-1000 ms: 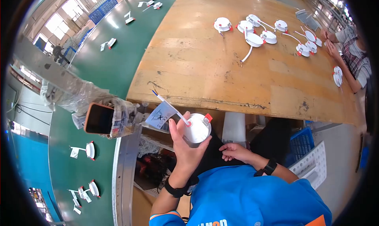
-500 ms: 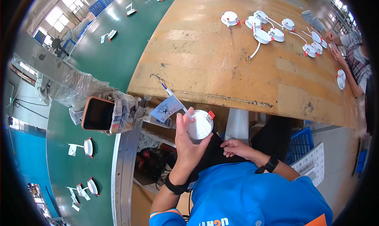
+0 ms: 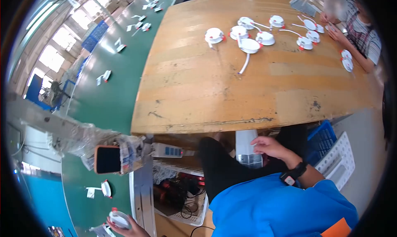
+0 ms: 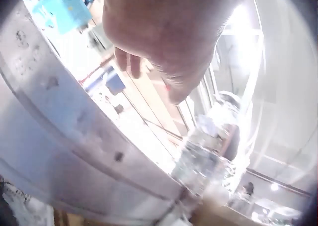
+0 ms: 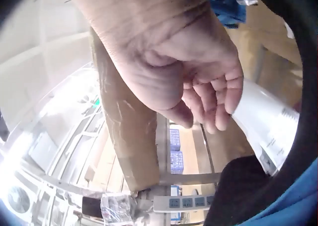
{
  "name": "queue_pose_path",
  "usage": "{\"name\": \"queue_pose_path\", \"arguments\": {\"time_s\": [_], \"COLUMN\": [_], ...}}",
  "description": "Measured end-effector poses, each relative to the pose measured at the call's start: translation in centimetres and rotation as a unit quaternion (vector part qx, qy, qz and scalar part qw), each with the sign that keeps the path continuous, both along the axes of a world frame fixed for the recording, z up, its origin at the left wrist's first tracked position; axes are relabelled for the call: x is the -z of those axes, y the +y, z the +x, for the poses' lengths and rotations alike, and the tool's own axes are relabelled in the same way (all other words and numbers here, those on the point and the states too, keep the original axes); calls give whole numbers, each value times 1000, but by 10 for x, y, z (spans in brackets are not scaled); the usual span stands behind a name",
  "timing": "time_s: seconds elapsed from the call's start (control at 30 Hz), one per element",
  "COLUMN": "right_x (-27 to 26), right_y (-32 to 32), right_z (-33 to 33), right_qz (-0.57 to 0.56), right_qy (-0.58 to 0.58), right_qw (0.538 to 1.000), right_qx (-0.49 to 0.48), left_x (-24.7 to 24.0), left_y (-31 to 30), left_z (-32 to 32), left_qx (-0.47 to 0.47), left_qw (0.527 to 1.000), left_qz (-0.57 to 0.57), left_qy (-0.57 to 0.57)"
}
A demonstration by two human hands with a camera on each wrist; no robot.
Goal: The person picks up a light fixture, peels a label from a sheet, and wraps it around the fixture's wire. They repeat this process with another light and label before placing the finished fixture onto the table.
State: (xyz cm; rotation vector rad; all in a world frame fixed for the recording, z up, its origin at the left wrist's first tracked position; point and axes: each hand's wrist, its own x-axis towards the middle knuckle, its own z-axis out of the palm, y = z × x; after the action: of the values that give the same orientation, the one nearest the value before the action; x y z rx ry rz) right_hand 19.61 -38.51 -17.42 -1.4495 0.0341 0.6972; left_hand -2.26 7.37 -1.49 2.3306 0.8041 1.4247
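Observation:
At the lower left of the head view, my left hand (image 3: 134,229) grips a round white downlight (image 3: 120,219) with a red clip, over the green belt. A white label (image 3: 102,230) shows beside that light. In the left wrist view the back of the left hand (image 4: 164,42) hides what it holds. My right hand (image 3: 271,147) hangs over my lap with fingers loosely curled and nothing in them, near a white sleeve-like package (image 3: 248,148). The right wrist view shows the right hand (image 5: 198,77) with its palm side visible.
Several downlights (image 3: 250,46) with white cables sit on the wooden table (image 3: 198,92). More lie along the green belt (image 3: 115,92). A phone (image 3: 108,159) is fixed to a wrapped post at the left. Another person (image 3: 357,34) works at the far right. Blue and white baskets stand low right.
My left hand has carried the downlight from in front of me down and left over the belt. The head view has shifted, and the right hand remains over the lap.

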Motion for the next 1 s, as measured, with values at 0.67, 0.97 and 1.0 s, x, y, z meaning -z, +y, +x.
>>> {"name": "queue_pose_path", "arguments": {"time_s": [0.67, 0.97, 1.0], "right_x": [-242, -197, -200], "right_y": [-40, -23, -16], "right_z": [55, 145, 152], "right_qz": [-303, -480, -525], "right_qy": [-367, -409, -411], "right_qw": [843, 766, 738], "right_qx": [-251, -121, -104], "left_x": [-14, -15, -14], "left_y": [-129, -171, -175], "left_z": [181, 227, 226], "left_qx": [492, 577, 581], "left_qw": [853, 801, 795], "left_qz": [52, -30, -59], "left_qy": [169, 157, 163]}}
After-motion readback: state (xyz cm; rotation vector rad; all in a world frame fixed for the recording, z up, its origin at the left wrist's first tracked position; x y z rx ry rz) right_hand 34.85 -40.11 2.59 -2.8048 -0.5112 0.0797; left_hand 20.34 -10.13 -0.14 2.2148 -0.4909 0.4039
